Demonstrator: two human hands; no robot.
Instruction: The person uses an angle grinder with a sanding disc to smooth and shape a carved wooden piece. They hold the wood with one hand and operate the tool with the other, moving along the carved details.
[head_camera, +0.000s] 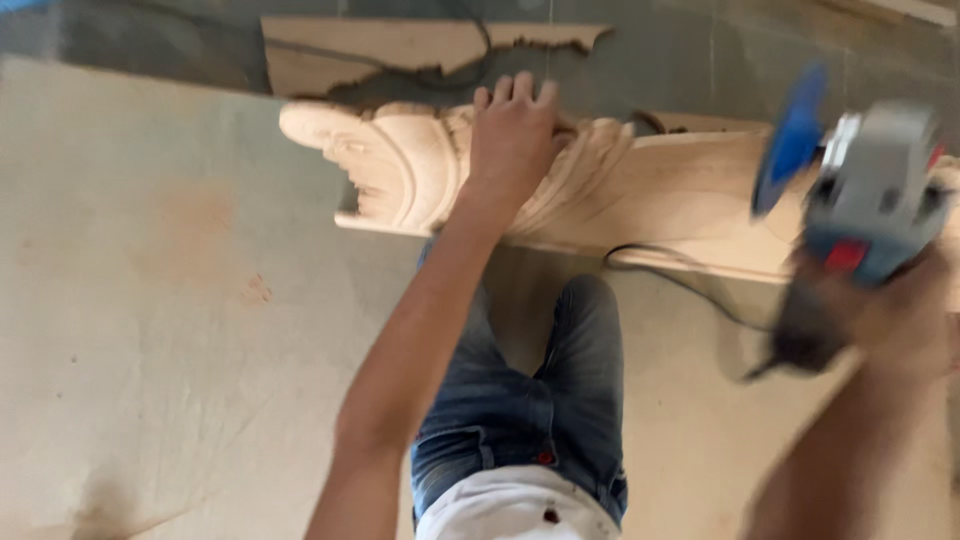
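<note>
My left hand (512, 135) lies flat on top of a long pale carved wooden piece (400, 165) with leaf-like curves, fingers spread over its far edge. My right hand (900, 320) grips a grey and blue angle grinder (870, 200) with a blue disc (792, 135), held above the plain right part of the wood (690, 195). The grinder is blurred. Its black cord (680, 280) trails down from the wood towards my right hand.
A pale sheet (170, 300) covers the floor under me. Another flat wooden board with a jagged cut edge (400, 45) lies behind the carving on grey floor. My legs in blue jeans (540, 400) are below.
</note>
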